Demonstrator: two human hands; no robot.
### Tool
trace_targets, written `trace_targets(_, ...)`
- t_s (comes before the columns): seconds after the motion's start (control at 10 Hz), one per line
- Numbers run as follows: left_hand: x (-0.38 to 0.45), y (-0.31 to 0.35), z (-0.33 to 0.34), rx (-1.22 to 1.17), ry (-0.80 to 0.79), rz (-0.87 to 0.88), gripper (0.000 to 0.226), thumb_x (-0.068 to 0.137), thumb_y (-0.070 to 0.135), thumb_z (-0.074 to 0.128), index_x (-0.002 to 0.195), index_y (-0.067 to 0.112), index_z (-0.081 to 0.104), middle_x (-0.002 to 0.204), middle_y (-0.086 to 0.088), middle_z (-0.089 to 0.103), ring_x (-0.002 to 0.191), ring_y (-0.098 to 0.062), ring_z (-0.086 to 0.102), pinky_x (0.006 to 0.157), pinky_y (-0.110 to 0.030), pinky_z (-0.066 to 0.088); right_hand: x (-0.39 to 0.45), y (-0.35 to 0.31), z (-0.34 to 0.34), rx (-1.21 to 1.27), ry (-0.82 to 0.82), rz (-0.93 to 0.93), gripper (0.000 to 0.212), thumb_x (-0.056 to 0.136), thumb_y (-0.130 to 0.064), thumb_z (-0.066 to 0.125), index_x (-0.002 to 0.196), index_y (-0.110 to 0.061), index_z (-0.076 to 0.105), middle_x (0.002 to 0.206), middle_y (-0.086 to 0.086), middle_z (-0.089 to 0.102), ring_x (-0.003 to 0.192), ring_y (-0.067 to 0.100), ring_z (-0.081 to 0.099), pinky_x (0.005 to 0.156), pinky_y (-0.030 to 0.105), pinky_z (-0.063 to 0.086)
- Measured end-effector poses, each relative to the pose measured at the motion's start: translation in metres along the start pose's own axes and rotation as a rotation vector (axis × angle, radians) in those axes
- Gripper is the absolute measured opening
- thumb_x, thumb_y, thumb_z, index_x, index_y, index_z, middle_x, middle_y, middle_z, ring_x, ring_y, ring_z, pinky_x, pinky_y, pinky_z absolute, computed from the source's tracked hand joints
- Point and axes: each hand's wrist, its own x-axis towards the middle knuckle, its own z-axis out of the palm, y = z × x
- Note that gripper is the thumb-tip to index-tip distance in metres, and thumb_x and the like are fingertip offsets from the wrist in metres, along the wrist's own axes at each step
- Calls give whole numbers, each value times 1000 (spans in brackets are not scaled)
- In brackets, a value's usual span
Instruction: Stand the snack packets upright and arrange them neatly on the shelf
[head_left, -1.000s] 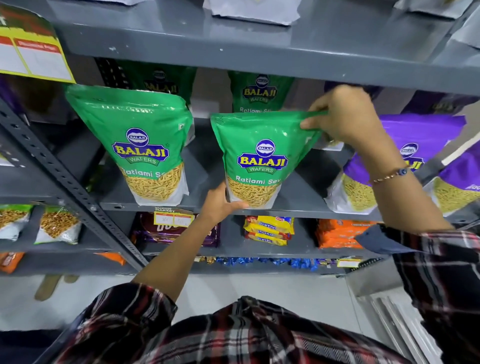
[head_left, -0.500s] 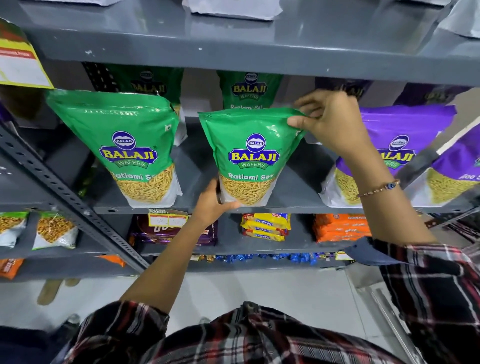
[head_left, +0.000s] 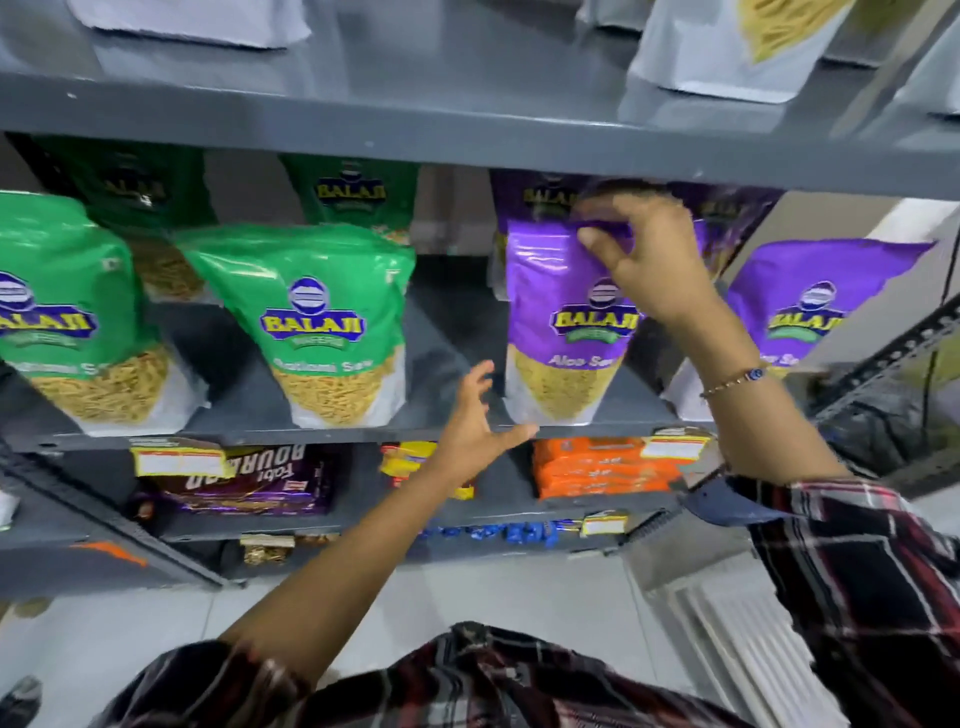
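The right hand (head_left: 649, 260) pinches the top of the soft, crinkly purple snack bag (head_left: 561, 332) near the grey shelf's (head_left: 260, 434) front edge, while the left hand (head_left: 475, 421) waits open.

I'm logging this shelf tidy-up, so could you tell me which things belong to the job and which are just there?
Job: purple packet pinched by right hand; left hand; green packets.
Just there: orange packs, price labels.
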Motion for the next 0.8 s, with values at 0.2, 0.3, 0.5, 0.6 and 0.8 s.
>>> trace_targets(0.2,42,-5,40,36,87,-101,101,53,36,88,134,15,30,127,6,50,116,-13,52,89,-26,43,18,29,-8,-72,-241,-37,48,82,-48,59,121,-20,58,127,8,62,118,29,56,101,41,43)
trace_targets(0.3,43,-12,49,90,163,-113,84,60,32,87,128,18,40,119,3,59,102,-11,56,83,-26,45,24,29,-5,32,-163,32,39,78,-42,67,111,-22,64,113,4,69,107,24,60,88,30,44)
trace_targets(0.5,46,-11,50,122,174,-129,86,63,37,84,133,23,36,120,4,60,102,-8,55,83,-24,46,22,25,-5,110,-34,53,30,73,-38,72,100,-24,69,100,-1,73,94,17,62,66,21,30)
trace_targets(0.6,45,-9,50,140,146,-146,84,66,35,83,134,21,35,122,6,58,104,-9,54,82,-23,44,10,28,0,-2,44,-77,32,75,-38,69,102,-22,67,101,4,72,97,25,62,80,30,37)
trace_targets(0.8,27,-4,44,141,202,-47,93,68,42,78,142,16,29,138,2,49,124,-13,48,94,-22,43,-94,25,56,-113,296,-237,36,87,-16,48,123,-15,53,132,8,56,125,22,47,113,38,15)
